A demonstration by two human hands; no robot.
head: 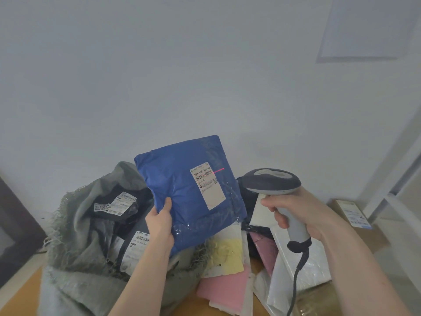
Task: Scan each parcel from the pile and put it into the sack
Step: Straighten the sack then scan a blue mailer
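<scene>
My left hand (160,222) grips the lower left edge of a blue parcel (182,190) and holds it upright above the open grey sack (77,226). A white label (207,185) faces me, and a red scan line crosses its upper right corner. My right hand (296,210) grips the handle of a grey barcode scanner (273,180), its head pointing at the label from the right. Black parcels (118,208) with white labels lie inside the sack. The pile (230,265) of yellow, pink and white parcels lies under and between my hands.
A brown box (352,213) with a label sits at the far right by a white frame. The scanner's black cable (296,274) hangs down over the white parcels. The wooden table surface (25,295) shows at the lower left. A plain wall stands behind.
</scene>
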